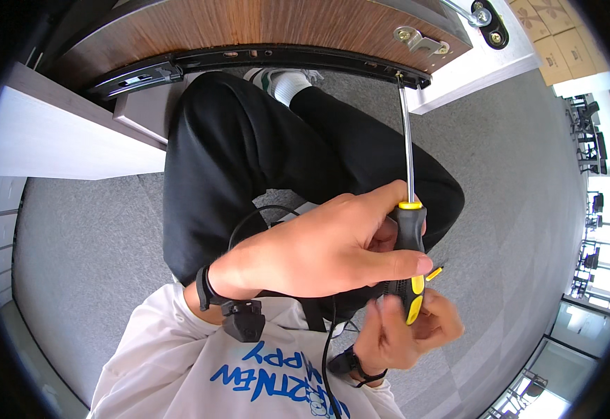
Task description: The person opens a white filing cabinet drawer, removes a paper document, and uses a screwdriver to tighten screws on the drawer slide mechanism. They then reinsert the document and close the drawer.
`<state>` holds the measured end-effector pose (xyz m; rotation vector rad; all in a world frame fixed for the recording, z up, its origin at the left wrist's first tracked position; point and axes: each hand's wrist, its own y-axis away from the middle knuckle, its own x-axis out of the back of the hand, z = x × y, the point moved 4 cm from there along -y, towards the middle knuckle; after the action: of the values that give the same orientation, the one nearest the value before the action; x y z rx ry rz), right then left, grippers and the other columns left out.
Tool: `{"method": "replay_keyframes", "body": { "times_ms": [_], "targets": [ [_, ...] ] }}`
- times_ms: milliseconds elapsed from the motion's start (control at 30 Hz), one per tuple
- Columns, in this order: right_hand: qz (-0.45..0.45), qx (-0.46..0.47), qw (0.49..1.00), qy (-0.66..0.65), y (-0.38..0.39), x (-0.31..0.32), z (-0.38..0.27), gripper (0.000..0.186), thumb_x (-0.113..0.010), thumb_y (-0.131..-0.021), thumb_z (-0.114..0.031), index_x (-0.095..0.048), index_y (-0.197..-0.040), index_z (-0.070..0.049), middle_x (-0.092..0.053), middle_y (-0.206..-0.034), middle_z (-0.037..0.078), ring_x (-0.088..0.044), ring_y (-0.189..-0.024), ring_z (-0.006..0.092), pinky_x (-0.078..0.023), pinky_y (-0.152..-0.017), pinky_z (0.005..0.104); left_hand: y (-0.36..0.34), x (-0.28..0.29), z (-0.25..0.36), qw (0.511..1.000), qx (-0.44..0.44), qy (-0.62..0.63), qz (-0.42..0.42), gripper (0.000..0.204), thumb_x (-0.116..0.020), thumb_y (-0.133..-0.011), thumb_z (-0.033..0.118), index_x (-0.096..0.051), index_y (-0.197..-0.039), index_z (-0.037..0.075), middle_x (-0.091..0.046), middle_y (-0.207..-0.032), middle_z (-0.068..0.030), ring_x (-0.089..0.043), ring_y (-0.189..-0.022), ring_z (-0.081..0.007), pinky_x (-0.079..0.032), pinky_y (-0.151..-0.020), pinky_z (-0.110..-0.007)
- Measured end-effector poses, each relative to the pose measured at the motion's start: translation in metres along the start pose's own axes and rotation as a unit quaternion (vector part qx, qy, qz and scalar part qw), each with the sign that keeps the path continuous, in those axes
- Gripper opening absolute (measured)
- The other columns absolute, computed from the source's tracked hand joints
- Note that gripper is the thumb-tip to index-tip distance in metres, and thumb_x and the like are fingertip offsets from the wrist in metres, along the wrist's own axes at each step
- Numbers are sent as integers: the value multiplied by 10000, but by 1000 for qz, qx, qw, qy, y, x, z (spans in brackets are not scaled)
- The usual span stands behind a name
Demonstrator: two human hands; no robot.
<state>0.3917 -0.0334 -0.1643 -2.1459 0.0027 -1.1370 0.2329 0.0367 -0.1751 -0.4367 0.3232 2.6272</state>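
One screwdriver [410, 206], legs [305, 140] beneath, boxes [563, 56] beyond

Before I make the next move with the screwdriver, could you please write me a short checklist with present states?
1. Screwdriver in grip: ok, left hand is around its handle.
2. Tip at the black rail: ok, near the rail's right end.
3. Tip seated in the screw: cannot tell, too small.
4. Rail along the wooden panel: ok, follows its edge.
5. Right hand touching the handle: cannot tell, fingers are by its lower end.
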Motion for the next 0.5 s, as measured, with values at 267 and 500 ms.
{"method": "replay_keyframes", "body": {
  "times_ms": [267,500],
  "targets": [
    [23,-252,959,-124,1,-8,8,826,-426,-966,-666,-509,-1297,87,-664,-992,197,-704,-821,250,-558,-772,367,-6,-5,-9,992,-4,117,-37,367,-694,-953,177,-462,-1196,30,-553,-929,-12,-554,-771,-51,-440,-638,-199],
    [8,76,995,61,-18,-3,-7,363,-840,-749,-251,-615,-1017,-154,-514,-806,60,-469,-590,176,-291,-519,292,3,0,4,999,-33,-15,3,544,-800,-854,166,-462,-1253,20,-616,-957,-40,-611,-790,-79,-472,-675,-202]
  ]
}}
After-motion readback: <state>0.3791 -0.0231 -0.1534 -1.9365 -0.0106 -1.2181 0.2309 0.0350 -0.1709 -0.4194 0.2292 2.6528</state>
